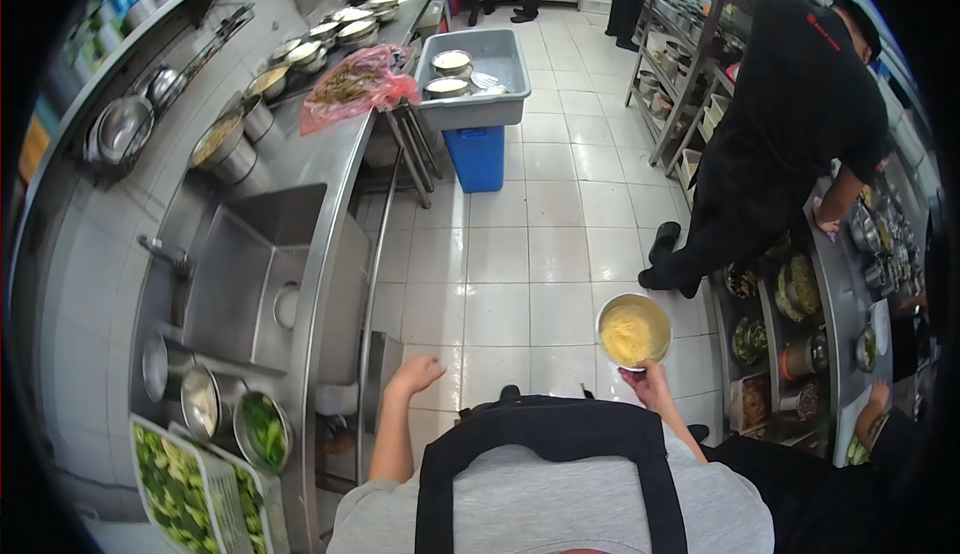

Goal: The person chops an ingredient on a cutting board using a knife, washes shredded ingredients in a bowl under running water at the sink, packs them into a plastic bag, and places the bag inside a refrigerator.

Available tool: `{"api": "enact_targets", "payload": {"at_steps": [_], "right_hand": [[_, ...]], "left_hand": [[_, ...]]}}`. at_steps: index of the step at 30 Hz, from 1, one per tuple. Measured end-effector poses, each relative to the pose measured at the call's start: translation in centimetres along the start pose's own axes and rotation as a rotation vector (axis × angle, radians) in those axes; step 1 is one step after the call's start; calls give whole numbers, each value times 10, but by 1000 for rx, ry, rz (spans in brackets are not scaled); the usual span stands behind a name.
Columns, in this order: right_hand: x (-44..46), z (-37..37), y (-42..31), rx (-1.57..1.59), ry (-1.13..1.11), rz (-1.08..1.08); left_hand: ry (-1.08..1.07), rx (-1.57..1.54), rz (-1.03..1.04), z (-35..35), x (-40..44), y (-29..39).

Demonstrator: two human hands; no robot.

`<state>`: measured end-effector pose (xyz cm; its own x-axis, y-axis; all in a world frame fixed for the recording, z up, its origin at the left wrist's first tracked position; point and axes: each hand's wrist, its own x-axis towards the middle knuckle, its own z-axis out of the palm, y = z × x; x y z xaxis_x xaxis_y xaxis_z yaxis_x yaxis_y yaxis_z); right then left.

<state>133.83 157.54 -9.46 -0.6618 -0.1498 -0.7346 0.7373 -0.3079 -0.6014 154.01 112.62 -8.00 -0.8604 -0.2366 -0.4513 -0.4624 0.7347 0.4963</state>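
1. the bowl (661,326) is out over the floor (555,239), ahead of the body and to the right, with yellow food (626,336) in it.
2. the right hand (654,386) has its fingers grasping the bowl at its near rim; whether any reach beneath it is hidden.
3. the left hand (416,375) is away from the bowl, fingers loosely bent and grasping nothing.
4. to carry well, hold the bowl level: a one-sided grip could let it tip, so the left hand's support would help.
5. the co-worker (800,104) leans over the right desk (836,279), feet near the bowl; leave room there.
6. to the left are the sink (235,254) and its desk (335,169); farther ahead, the tub (523,59) sits above the bin (478,159), narrowing the way.
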Motion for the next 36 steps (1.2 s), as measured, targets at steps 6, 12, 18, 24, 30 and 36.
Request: {"api": "enact_targets", "payload": {"at_steps": [6,12,18,24,30,36], "right_hand": [[66,51,-58,145,72,-134],[169,98,-131,70,128,-175],[274,190,-242,-4,-58,-170],[384,302,-359,-131,-203,-183],[476,408,-466,-166,-338,-220],[568,452,-580,-293,-283,-177]], "left_hand": [[60,56,343,-103,168,130],[-17,31,476,-124,300,201],[-188,21,338,-175,412,214],[7,-34,229,-248,523,236],[49,-686,406,-302,670,302],[-35,-846,312,-346,847,377]]}}
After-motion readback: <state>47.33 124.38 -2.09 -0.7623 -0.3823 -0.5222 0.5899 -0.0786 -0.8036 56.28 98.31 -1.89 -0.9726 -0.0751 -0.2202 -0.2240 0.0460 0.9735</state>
